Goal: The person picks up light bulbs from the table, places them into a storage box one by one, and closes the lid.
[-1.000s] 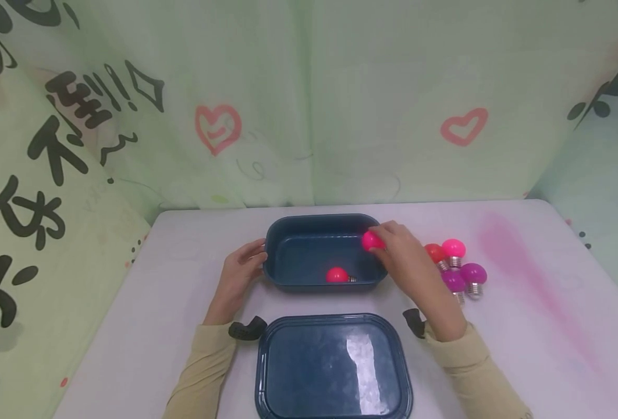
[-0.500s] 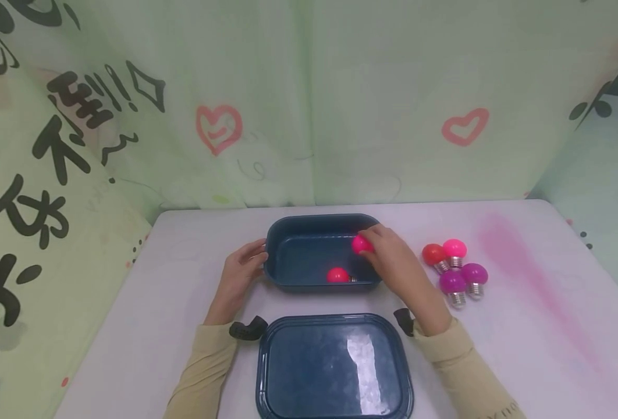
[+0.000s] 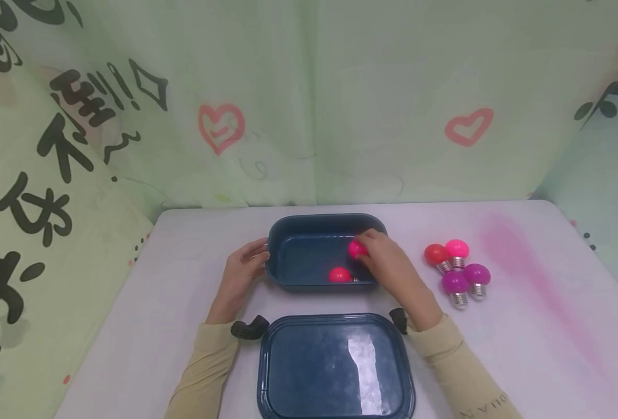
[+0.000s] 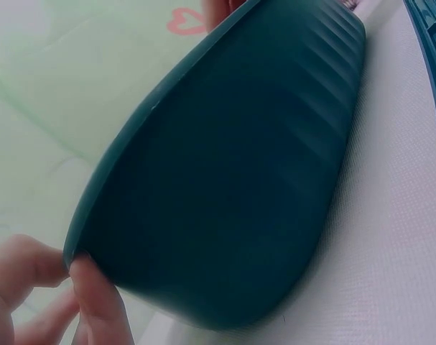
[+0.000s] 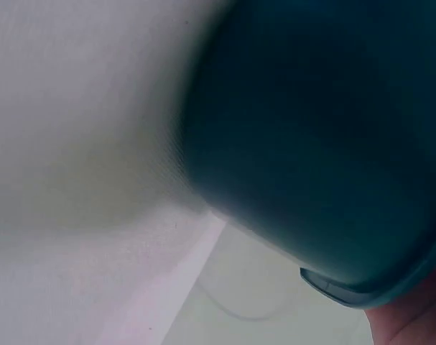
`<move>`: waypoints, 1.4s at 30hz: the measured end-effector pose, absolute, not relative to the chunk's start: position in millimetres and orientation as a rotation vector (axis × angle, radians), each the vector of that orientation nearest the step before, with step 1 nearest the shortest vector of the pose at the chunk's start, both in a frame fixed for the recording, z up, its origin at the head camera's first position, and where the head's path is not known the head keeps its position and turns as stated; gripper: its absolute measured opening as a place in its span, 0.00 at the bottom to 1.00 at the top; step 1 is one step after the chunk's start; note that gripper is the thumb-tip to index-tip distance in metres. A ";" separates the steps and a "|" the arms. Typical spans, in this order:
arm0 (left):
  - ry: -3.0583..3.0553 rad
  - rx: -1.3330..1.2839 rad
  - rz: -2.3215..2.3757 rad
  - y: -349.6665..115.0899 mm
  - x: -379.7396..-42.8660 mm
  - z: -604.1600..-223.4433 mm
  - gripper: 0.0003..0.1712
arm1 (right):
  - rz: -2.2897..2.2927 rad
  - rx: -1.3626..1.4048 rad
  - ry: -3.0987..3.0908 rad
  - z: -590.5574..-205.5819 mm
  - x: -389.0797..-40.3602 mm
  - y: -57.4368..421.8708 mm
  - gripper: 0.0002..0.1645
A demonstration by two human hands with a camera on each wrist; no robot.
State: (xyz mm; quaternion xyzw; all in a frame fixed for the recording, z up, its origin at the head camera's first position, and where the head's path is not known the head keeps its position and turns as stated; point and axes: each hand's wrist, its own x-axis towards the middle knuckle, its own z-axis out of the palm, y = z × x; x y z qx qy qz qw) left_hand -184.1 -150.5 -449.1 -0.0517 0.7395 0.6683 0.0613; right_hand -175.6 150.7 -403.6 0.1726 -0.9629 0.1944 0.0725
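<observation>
A dark blue plastic box (image 3: 304,279) stands on the table with its long side toward me. At its left end my left hand (image 3: 240,273) pinches the rim between thumb and fingers, plain in the left wrist view, where the box wall (image 4: 225,172) fills the middle. My right hand (image 3: 393,265) reaches over the right end and holds a bright pink light bulb (image 3: 357,249) inside the box; its base is hidden by the fingers. Below it, a red-pink bulb (image 3: 339,274) lies on its side along the near wall. The right wrist view shows mostly the box's outer wall (image 5: 311,144).
A dark blue lid (image 3: 314,366) lies flat in front of the box, between my forearms. To the right, several bulbs are grouped together: a red one (image 3: 436,254), a pink one (image 3: 457,249) and purple ones (image 3: 455,282). A green curtain (image 3: 366,105) hangs behind the table.
My right hand has moved left and slightly down into the box with the pink bulb. The left hand keeps its place on the rim.
</observation>
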 end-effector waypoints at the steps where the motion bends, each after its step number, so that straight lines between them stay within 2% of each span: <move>1: 2.236 -0.158 2.023 -150.4 -184.3 -449.3 0.23 | 0.582 0.523 -2.893 -404.7 -175.9 150.5 0.24; 10: 2.194 -0.131 2.085 -150.4 -185.2 -449.2 0.23 | 0.548 0.574 -2.889 -410.8 -180.5 148.8 0.22; 30: 2.197 -0.122 2.075 -150.9 -185.3 -450.2 0.24 | 0.498 0.560 -2.879 -412.6 -179.9 148.9 0.26; 42: 2.205 -0.130 2.058 -150.8 -184.6 -449.4 0.24 | 0.490 0.570 -2.812 -404.6 -176.1 156.3 0.26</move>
